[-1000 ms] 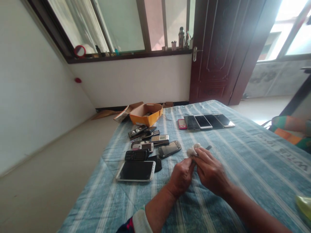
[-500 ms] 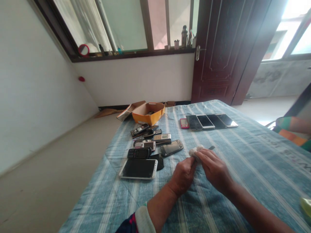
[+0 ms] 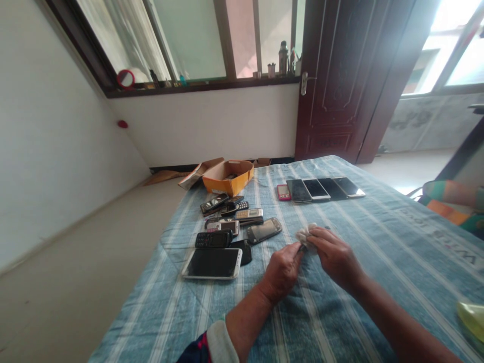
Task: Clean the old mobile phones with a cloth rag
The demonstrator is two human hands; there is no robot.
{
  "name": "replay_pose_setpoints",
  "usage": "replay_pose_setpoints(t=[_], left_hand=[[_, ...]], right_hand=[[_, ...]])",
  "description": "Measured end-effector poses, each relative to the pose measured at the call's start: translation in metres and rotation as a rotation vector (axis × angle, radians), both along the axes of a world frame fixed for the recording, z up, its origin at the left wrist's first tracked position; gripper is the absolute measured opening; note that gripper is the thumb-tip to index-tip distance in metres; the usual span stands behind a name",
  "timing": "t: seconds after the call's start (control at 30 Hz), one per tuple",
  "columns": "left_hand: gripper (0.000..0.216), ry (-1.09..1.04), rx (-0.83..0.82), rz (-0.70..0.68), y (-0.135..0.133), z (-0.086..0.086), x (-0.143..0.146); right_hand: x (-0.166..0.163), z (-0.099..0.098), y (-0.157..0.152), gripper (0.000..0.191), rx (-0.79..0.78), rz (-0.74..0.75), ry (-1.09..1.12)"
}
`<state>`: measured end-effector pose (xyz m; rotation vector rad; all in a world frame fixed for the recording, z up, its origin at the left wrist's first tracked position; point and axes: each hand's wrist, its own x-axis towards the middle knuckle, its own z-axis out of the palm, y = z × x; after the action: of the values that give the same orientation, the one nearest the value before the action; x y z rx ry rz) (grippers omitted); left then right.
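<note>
My left hand (image 3: pixel 282 272) is closed on a small dark object (image 3: pixel 302 248) that mostly hides under my fingers; I cannot tell what it is. My right hand (image 3: pixel 336 257) is closed on a crumpled white cloth (image 3: pixel 304 233) and presses it against that object. Both hands meet just above the blue striped tablecloth (image 3: pixel 378 237), right of a pile of old phones.
Several old phones (image 3: pixel 227 227) lie left of my hands, with a large white smartphone (image 3: pixel 212 263) nearest. A row of smartphones (image 3: pixel 321 189) and an orange cardboard box (image 3: pixel 227 176) sit at the far edge. A yellow-green thing (image 3: pixel 471 315) lies at the right.
The white cloth has moved slightly toward my left hand over the dark object, whose far tip is now covered. The phones on the table have not moved.
</note>
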<state>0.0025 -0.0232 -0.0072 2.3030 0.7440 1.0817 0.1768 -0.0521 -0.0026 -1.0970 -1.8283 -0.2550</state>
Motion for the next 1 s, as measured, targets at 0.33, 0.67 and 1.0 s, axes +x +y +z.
replay_pose_setpoints(t=[0.33,0.67,1.0], left_hand=[[0.025,0.043,-0.007,0.023,-0.001,0.000,0.000],[0.026,0.052,0.020,0.027,-0.003,-0.002,-0.001],[0.028,0.024,-0.009,0.030,-0.001,-0.001,-0.001]], right_hand=[[0.016,-0.002,0.005,0.027,0.049,-0.154,-0.034],[0.013,-0.004,0.001,0.030,-0.089,-0.170,-0.042],[0.002,0.003,-0.002,0.024,0.045,-0.071,-0.015]])
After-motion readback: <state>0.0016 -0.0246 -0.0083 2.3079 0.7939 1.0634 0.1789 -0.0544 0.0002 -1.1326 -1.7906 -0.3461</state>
